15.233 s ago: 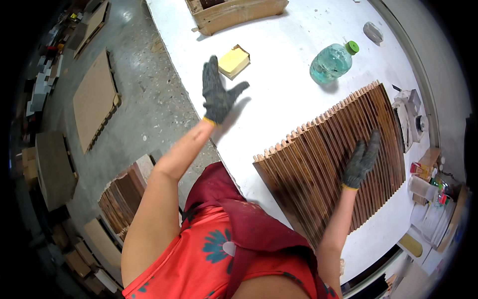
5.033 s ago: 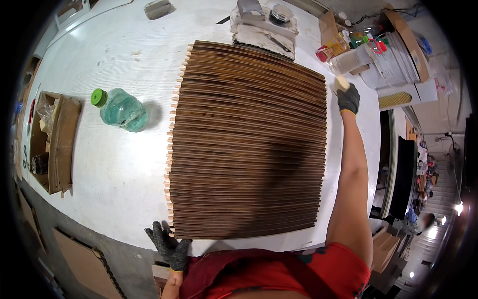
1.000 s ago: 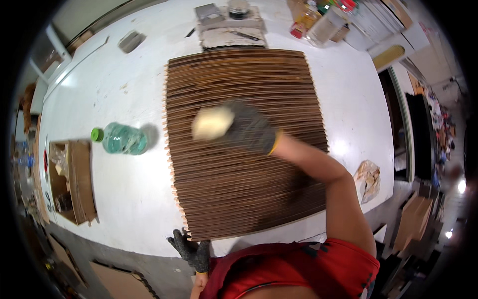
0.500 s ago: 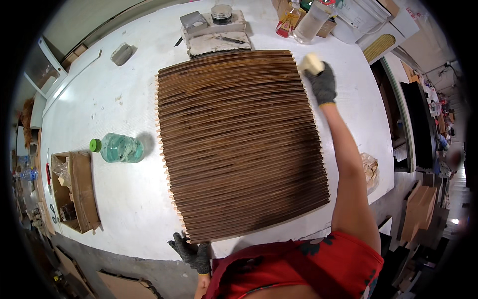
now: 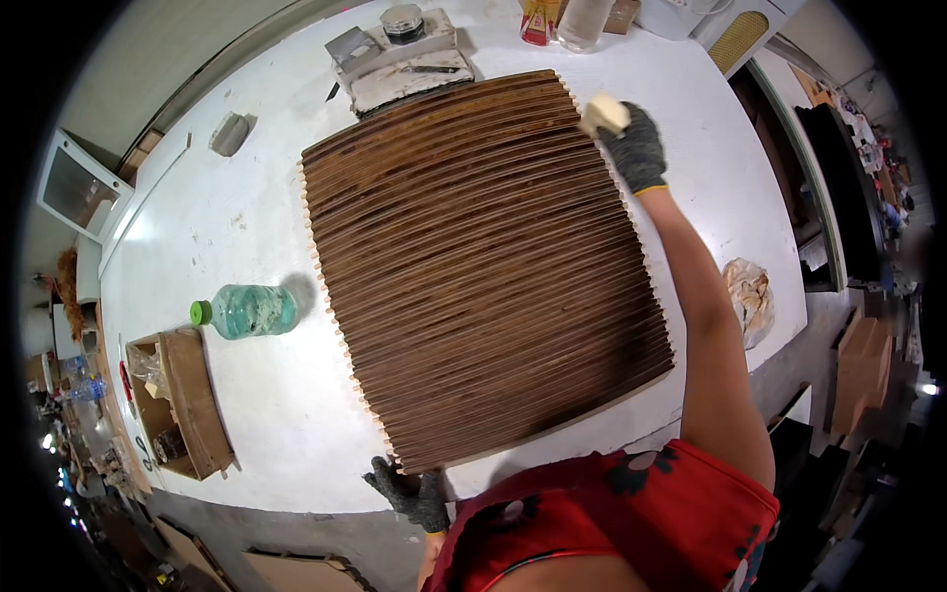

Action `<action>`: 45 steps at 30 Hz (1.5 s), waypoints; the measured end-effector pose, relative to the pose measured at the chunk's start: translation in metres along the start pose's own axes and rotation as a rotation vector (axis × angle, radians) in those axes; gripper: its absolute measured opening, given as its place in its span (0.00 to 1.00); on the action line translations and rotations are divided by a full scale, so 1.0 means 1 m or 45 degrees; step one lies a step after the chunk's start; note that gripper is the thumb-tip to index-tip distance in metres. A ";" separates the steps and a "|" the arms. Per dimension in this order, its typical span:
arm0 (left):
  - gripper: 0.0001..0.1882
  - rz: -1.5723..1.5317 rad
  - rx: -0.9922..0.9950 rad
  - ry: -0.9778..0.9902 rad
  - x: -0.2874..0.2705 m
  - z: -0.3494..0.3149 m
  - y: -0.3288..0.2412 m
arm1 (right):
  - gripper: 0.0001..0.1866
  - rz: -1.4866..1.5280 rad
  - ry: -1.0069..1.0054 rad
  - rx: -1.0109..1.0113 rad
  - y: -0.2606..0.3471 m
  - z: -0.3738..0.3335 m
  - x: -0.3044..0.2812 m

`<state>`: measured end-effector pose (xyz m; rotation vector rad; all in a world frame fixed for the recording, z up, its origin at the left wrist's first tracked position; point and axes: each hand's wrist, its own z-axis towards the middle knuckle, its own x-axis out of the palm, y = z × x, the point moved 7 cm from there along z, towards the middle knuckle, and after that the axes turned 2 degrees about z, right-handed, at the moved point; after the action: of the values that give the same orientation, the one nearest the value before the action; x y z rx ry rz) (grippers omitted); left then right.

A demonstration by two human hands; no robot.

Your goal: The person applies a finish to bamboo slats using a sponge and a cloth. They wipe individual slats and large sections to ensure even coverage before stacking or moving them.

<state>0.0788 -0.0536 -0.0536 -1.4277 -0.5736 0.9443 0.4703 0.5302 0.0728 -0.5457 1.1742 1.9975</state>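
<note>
A large rectangular stack of dark brown wooden strips (image 5: 473, 276) lies on the white table, with short pale peg-like ends showing along its left and right sides. My right hand (image 5: 636, 148), in a dark grey knit glove, is closed around a pale cream block (image 5: 607, 115), blurred at its left end. That block is at the far right edge of the stack; whether it is a sponge or a brush I cannot tell. Beside the near left corner, my gloved left hand (image 5: 412, 496) rests at the table's front edge with its fingers spread, holding nothing.
A bottle of greenish liquid (image 5: 254, 311) lies left of the stack, near a cardboard box (image 5: 192, 405). Behind stand a stained block (image 5: 409, 79) with a jar (image 5: 402, 24) and more bottles (image 5: 584, 25). Crumpled paper (image 5: 750, 301) lies right on the white table (image 5: 256, 434).
The whole view has shifted and turned slightly. My right hand has moved the pale block a little toward me along the stack's right edge. My left hand stays by the near left corner.
</note>
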 end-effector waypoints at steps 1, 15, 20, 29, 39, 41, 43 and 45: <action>0.54 0.084 0.055 0.022 0.000 0.003 -0.003 | 0.22 -0.069 -0.001 0.013 0.000 0.002 -0.010; 0.51 0.035 -0.110 -0.007 -0.013 0.001 0.009 | 0.10 0.244 0.694 -0.422 0.149 -0.048 0.079; 0.51 0.162 -0.002 0.072 -0.009 0.003 0.008 | 0.18 0.125 0.203 0.018 0.035 0.043 0.041; 0.50 0.254 0.014 0.038 -0.010 0.004 0.003 | 0.18 0.840 1.059 -1.123 0.317 -0.180 0.117; 0.51 0.293 0.115 0.051 -0.001 0.005 -0.009 | 0.21 -0.379 0.000 -0.132 0.006 0.074 0.052; 0.49 0.321 0.185 0.043 -0.002 0.007 -0.011 | 0.21 -0.314 0.085 0.084 -0.012 0.074 0.042; 0.48 0.313 0.208 0.051 -0.002 0.007 -0.004 | 0.20 0.343 0.190 0.341 0.012 0.054 0.047; 0.48 0.289 0.154 0.043 0.000 0.007 -0.004 | 0.26 0.597 0.193 -0.288 0.101 0.018 0.073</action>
<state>0.0740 -0.0494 -0.0486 -1.4163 -0.3277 1.1125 0.3458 0.5428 0.0887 -0.5807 1.2604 2.5492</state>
